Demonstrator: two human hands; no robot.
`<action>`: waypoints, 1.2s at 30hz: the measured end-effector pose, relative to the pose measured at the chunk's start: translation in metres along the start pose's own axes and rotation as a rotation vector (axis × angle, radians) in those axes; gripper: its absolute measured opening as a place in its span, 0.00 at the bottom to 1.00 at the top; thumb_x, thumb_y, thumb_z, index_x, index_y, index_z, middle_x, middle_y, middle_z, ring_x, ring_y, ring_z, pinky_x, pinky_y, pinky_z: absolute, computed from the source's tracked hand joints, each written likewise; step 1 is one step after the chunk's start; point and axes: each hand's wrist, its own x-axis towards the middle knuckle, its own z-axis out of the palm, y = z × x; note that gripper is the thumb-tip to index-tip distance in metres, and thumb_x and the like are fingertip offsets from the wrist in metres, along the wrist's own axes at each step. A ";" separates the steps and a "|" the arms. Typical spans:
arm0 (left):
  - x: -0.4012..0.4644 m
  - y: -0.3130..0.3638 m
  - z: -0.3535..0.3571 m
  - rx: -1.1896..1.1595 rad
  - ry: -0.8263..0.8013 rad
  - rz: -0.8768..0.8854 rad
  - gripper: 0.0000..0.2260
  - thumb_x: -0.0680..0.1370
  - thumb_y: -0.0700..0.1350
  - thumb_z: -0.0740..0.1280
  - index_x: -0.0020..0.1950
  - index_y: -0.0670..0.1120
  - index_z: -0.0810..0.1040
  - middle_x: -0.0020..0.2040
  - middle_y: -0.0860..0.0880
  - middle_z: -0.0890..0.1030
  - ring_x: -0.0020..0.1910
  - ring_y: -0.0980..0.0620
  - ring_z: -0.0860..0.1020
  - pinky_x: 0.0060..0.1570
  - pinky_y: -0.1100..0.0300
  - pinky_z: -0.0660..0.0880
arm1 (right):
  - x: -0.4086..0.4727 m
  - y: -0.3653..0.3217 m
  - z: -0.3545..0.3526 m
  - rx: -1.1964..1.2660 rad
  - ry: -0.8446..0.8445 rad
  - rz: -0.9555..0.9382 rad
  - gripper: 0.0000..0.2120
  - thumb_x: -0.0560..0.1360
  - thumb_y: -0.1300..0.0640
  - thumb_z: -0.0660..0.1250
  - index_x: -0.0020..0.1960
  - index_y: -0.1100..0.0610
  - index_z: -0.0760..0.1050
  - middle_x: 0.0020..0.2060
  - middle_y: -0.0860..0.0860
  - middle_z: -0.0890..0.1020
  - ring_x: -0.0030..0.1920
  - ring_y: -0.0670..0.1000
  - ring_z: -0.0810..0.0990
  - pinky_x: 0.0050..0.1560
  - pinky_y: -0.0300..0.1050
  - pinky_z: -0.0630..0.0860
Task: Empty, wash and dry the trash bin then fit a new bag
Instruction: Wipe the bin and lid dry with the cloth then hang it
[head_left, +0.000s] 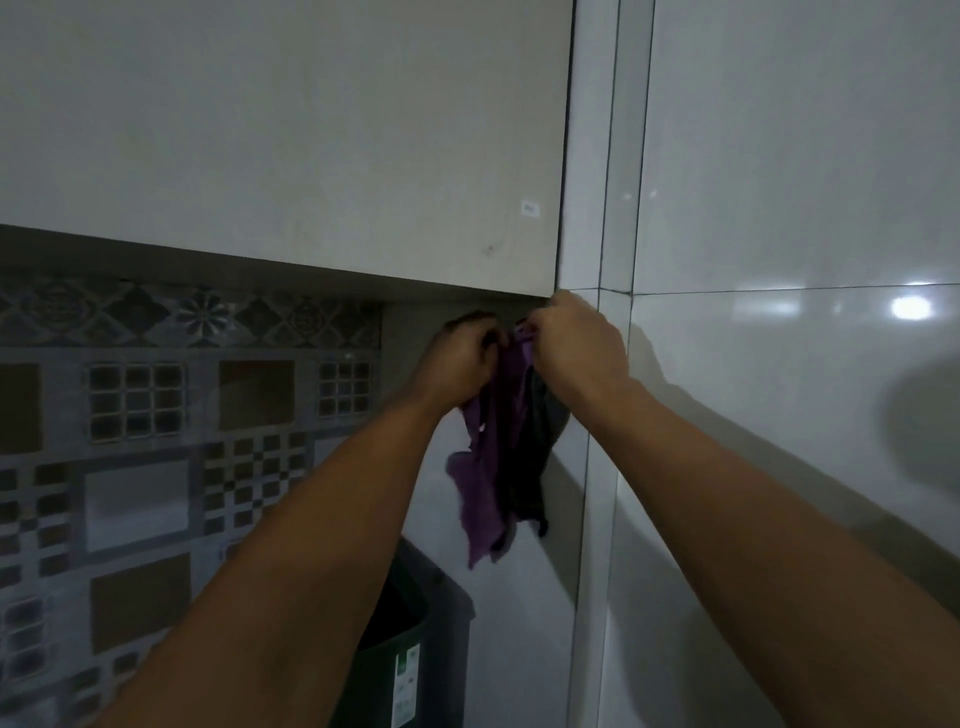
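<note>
Dark green trash bin (410, 660) at 6 o'clock, low by the tiled wall (779, 208). Above, left hand (460, 358) and right hand (576, 348) each pinch a purple cloth (485, 467) hanging beneath the cabinet (285, 130).

The cabinet (291, 130) underside caps the hands from above, and the tiled wall (779, 208) closes the right. Open room lies below, down to the green bin (400, 639).

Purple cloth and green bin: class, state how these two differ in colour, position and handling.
The purple cloth hangs high under the cabinet; the green bin stands low beneath it. The left hand and right hand grip the cloth; neither touches the bin. The cloth is limp, the bin rigid.
</note>
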 end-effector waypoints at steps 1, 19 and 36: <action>0.006 -0.001 0.004 0.053 0.042 0.002 0.07 0.79 0.36 0.64 0.50 0.46 0.80 0.48 0.46 0.83 0.47 0.46 0.80 0.48 0.56 0.76 | 0.001 -0.003 0.000 -0.071 -0.009 -0.015 0.04 0.78 0.63 0.68 0.51 0.60 0.81 0.51 0.56 0.76 0.49 0.57 0.78 0.40 0.48 0.70; -0.066 0.009 0.026 -0.746 -0.046 -0.505 0.13 0.80 0.39 0.65 0.63 0.47 0.82 0.51 0.47 0.87 0.51 0.48 0.85 0.55 0.53 0.83 | -0.056 -0.025 0.024 -0.050 -0.158 0.078 0.17 0.80 0.56 0.65 0.66 0.62 0.73 0.49 0.59 0.80 0.48 0.62 0.81 0.41 0.49 0.68; -0.223 -0.030 -0.024 -0.075 -0.156 -0.851 0.13 0.80 0.42 0.67 0.65 0.45 0.80 0.61 0.48 0.80 0.56 0.50 0.78 0.59 0.59 0.73 | -0.195 -0.080 0.078 0.511 -0.379 0.304 0.33 0.80 0.49 0.66 0.81 0.52 0.59 0.75 0.59 0.69 0.67 0.63 0.76 0.66 0.61 0.76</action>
